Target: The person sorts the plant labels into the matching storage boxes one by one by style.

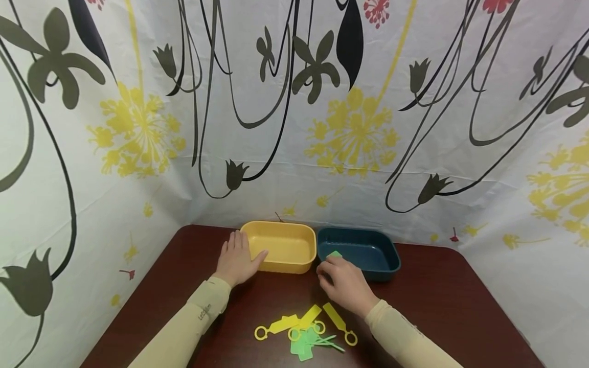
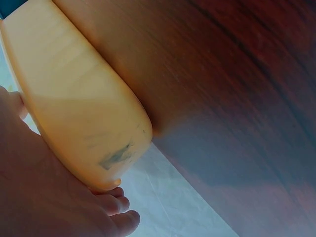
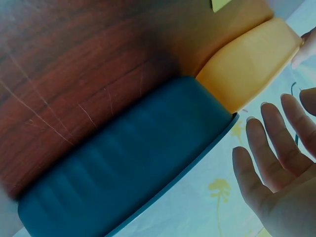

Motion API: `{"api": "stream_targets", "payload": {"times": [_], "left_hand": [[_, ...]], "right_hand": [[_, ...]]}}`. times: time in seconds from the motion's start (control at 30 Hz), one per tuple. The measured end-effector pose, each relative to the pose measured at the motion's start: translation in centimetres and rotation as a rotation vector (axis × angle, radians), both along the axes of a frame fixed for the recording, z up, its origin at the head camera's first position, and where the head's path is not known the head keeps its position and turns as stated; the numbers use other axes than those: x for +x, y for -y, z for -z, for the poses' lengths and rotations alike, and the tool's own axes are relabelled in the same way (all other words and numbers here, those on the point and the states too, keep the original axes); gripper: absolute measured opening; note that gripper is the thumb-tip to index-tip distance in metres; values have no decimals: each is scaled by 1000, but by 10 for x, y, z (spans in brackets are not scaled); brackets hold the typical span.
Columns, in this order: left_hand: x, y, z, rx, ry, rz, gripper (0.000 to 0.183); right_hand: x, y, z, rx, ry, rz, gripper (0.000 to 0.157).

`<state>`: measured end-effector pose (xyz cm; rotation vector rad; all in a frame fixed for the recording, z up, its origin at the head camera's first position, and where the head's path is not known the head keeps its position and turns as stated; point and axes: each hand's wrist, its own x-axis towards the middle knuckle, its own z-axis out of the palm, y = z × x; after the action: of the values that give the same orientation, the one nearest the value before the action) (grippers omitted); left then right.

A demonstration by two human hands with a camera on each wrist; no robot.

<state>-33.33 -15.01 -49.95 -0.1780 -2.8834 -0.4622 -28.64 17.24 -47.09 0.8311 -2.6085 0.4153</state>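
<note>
My left hand (image 1: 236, 259) rests on the left end of a yellow bin (image 1: 280, 267), its fingers along the outer side and its thumb over the near rim. In the left wrist view several fingertips (image 2: 127, 222) show past the bin's end. Over the near left part of a dark blue bin (image 1: 388, 255) is my right hand (image 1: 346, 286), its fingers loosely bent. A green tag (image 1: 335, 254) shows just beyond that hand; whether it lies in the bin is partly hidden. The right wrist view shows the fingers (image 3: 276, 133) spread apart with nothing visible between them.
Yellow plastic tags with ring ends (image 1: 338, 318) lie nearer me on the dark red-brown table (image 1: 257, 347). Green tags (image 1: 303, 343) with thin tails are heaped among them. A white flower-patterned cloth (image 1: 276, 153) hangs behind and beside the table.
</note>
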Motion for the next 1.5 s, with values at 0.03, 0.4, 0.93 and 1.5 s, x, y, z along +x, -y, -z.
{"api": "stream_targets", "payload": {"times": [0.03,0.4,0.93,1.5], "left_hand": [[0,0,0,-3,2,1,102],[1,-2,-1,-7,-3,-7,103],[1,-2,-1,-12,19,2,103],[0,-2,-2,-22,3,-2,104]], "right_hand": [[1,-1,1,5,2,-5,7],[18,-9,6,38,17,-60,5],[45,-12,10,74,125,-133,2],[63,-9,15,133,175,-170,16]]}}
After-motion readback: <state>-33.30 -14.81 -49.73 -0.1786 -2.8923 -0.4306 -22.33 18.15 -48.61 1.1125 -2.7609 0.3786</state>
